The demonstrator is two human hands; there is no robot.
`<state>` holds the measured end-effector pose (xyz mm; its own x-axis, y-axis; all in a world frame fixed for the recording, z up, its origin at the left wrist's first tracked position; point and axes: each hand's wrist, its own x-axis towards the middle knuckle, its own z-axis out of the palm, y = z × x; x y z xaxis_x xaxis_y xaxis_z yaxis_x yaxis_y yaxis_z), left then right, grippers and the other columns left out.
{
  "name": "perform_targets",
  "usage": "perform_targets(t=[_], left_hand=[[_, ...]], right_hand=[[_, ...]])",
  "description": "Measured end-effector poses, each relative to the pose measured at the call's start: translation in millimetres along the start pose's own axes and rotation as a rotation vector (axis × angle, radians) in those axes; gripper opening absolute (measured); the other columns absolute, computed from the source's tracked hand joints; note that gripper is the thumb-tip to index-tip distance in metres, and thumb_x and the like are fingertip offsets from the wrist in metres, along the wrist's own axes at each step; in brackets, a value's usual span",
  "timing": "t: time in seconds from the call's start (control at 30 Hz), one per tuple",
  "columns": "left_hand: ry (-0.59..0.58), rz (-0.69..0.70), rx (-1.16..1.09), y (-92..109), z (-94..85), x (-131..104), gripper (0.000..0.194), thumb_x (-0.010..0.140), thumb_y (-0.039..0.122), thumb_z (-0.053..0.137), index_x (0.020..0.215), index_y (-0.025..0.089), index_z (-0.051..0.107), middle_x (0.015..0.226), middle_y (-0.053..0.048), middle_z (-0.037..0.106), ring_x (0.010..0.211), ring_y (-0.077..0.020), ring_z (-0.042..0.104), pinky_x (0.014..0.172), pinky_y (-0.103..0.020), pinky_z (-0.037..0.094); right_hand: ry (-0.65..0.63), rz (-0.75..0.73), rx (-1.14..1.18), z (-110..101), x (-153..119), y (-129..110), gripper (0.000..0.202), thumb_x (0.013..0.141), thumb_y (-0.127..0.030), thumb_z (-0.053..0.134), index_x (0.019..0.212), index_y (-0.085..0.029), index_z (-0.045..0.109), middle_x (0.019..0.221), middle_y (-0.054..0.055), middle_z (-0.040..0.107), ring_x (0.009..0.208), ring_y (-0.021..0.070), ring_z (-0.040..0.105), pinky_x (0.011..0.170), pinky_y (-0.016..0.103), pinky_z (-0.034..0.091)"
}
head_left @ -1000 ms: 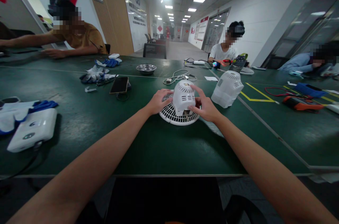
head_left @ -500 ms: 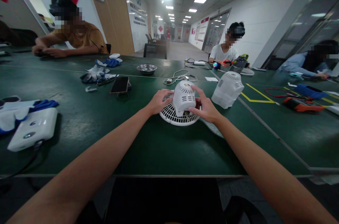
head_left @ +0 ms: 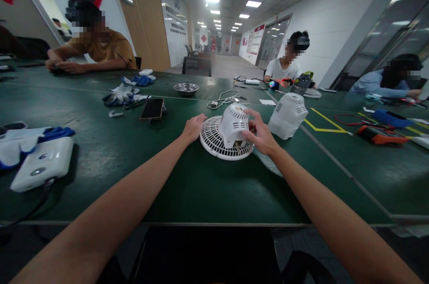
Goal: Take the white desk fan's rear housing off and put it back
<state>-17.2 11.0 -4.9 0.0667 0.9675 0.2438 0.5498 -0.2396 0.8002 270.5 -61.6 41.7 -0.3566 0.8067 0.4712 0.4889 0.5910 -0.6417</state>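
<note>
A white fan head lies grille-down on the green table in front of me. Its round slotted grille (head_left: 210, 137) is underneath, with the vented motor housing (head_left: 231, 124) standing on top. My left hand (head_left: 194, 128) is at the grille's left rim, fingers drawn together against the edge; their tips are partly hidden. My right hand (head_left: 261, 133) grips the right side of the housing, thumb at the lower front and fingers behind. Just beyond that hand stands a separate white plastic fan part (head_left: 288, 116), vented at its top.
A steel bowl (head_left: 186, 89) and a white cable (head_left: 225, 100) lie farther back. To the left are a phone (head_left: 152, 109), gloves (head_left: 122, 96) and a white power bank (head_left: 43, 163). An orange multimeter (head_left: 382, 135) sits at right. Other people sit around the table.
My left hand has left the housing and moved left to the grille's rim. The fan head has turned slightly, while my right hand stays on the housing.
</note>
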Motion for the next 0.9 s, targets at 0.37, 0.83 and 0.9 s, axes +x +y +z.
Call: perform_targets(t=[0.37, 0.83, 0.9], left_hand=[[0.094, -0.064, 0.174, -8.0, 1.6, 7.2, 0.06, 0.1, 0.054, 0.028, 0.098, 0.018, 0.077, 0.095, -0.011, 0.078, 0.091, -0.028, 0.07, 0.081, -0.036, 0.046], [0.025, -0.07, 0.313, -4.4, 3.3, 3.2, 0.067, 0.099, 0.063, 0.021, 0.063, 0.023, 0.06, 0.074, -0.012, 0.07, 0.072, -0.0276, 0.066, 0.071, -0.037, 0.042], [0.036, -0.069, 0.282, -4.9, 4.3, 2.6, 0.066, 0.098, 0.065, 0.022, 0.061, 0.024, 0.058, 0.072, -0.012, 0.069, 0.07, -0.0277, 0.065, 0.071, -0.037, 0.041]], right_hand=[[0.053, 0.034, -0.162, 3.2, -0.7, -3.2, 0.08, 0.079, -0.061, 0.07, 0.143, -0.032, 0.033, 0.089, 0.001, 0.061, 0.075, 0.0224, 0.058, 0.079, 0.047, 0.053], [0.175, 0.136, -0.206, 14.6, 0.6, 1.7, 0.091, 0.076, -0.03, 0.067, 0.155, -0.032, 0.021, 0.122, 0.012, 0.062, 0.093, 0.0307, 0.065, 0.091, 0.059, 0.051], [0.158, 0.17, -0.155, 11.3, 1.4, 8.0, 0.095, 0.075, -0.032, 0.071, 0.155, -0.03, 0.021, 0.121, 0.012, 0.062, 0.097, 0.0334, 0.065, 0.095, 0.062, 0.05]])
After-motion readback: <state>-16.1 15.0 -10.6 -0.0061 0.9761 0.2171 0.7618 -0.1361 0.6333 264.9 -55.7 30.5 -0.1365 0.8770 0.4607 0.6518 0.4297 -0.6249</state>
